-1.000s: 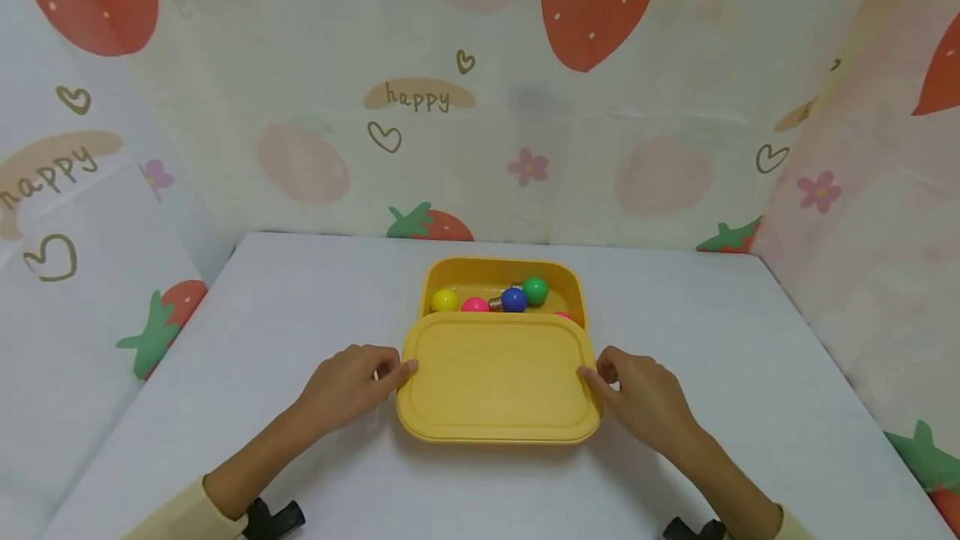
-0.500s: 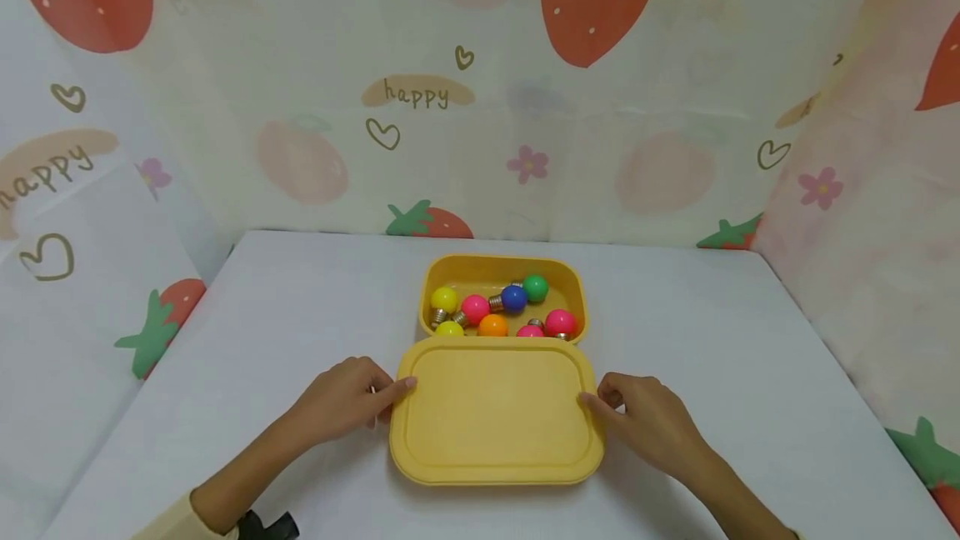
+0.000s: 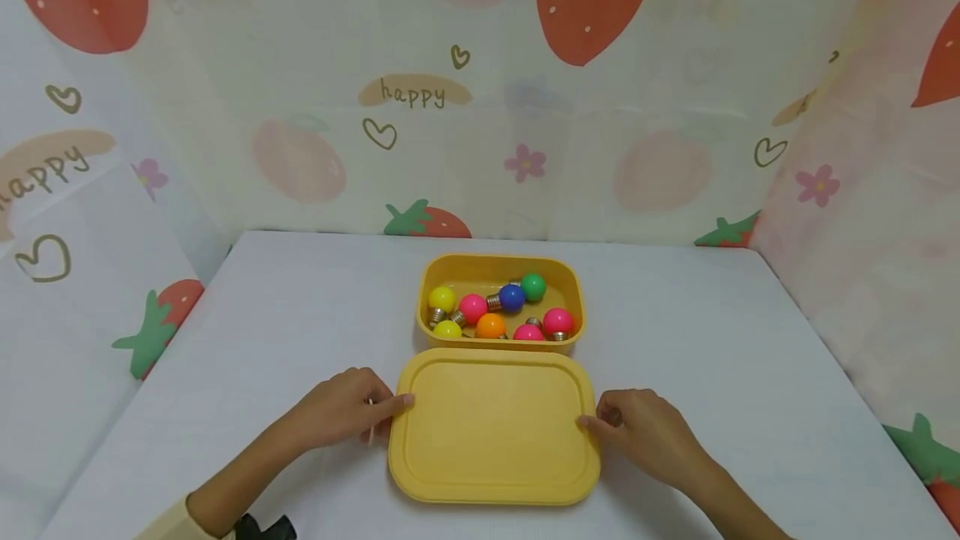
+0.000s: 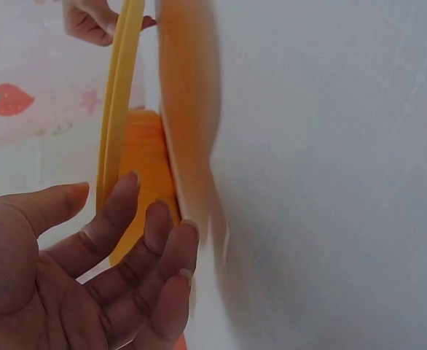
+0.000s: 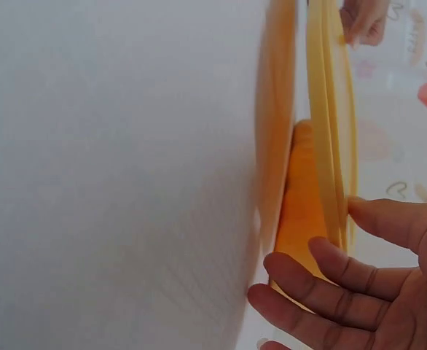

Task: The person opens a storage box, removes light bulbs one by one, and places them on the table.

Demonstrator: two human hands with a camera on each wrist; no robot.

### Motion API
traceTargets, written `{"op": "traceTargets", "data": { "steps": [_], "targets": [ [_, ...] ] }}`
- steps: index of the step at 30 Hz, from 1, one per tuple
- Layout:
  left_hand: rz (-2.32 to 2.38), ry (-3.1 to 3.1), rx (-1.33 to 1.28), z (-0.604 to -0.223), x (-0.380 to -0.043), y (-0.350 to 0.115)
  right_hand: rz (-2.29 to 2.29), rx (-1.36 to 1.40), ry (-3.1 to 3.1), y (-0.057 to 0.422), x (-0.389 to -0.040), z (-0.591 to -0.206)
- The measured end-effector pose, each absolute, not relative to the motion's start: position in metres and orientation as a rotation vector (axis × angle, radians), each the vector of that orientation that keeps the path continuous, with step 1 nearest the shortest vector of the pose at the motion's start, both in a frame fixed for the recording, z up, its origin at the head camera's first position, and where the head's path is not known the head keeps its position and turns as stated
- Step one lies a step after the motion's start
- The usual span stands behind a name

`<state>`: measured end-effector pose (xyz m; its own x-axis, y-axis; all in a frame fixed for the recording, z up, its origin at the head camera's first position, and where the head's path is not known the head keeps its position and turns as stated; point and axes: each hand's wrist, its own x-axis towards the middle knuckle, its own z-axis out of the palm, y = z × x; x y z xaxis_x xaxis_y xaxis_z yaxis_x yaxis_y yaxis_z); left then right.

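A yellow rectangular lid (image 3: 495, 427) with rounded corners is held just above the table, in front of a matching yellow box (image 3: 468, 273). My left hand (image 3: 341, 411) pinches the lid's left edge, thumb on top and fingers beneath. On the opposite edge my right hand (image 3: 648, 436) pinches it the same way. Both wrist views show the lid edge-on, a gap between it and the table. Inside the uncovered box lie several small coloured bulbs with metal screw bases, among them a blue bulb (image 3: 512, 298), a green bulb (image 3: 533, 287) and an orange bulb (image 3: 491, 326).
The white table (image 3: 720, 340) extends to both sides of the box. Behind it stands a cloth backdrop (image 3: 465, 165) printed with strawberries, hearts and flowers, and it continues along the left and right sides.
Both hands have drawn the lid back toward the body, away from the box. The box was partly covered in view before; its whole opening and more bulbs now show.
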<state>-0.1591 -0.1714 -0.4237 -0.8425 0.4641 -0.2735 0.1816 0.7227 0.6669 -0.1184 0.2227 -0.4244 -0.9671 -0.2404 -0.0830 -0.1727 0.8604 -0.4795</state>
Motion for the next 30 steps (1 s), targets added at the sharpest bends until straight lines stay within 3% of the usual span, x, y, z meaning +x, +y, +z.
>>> {"op": "traceTargets", "data": {
  "steps": [30],
  "targets": [
    [0.775, 2.522, 0.485, -0.442, -0.168, -0.167, -0.582, -0.229, 2.813, 0.213, -0.132, -0.437]
  ]
}}
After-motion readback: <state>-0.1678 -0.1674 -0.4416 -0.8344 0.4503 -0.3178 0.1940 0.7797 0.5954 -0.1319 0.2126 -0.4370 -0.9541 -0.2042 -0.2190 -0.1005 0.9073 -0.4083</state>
